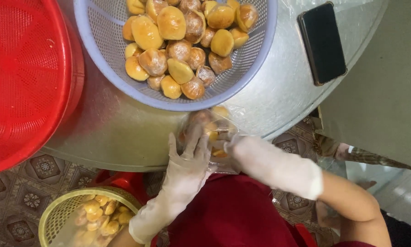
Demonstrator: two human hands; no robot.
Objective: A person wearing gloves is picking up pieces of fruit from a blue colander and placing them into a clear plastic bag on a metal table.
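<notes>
Left hand (187, 167): gloved, fingers spread on the clear plastic bag (210, 126) of buns.
Right hand (235, 146): gloved, gripping the same bag.
Nearby: lilac colander (255, 59) of golden buns.

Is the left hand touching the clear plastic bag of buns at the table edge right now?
Touching. The head view shows the gloved left hand with its fingers laid on the clear plastic bag of buns, no gap between them; the right hand is on it too.
</notes>
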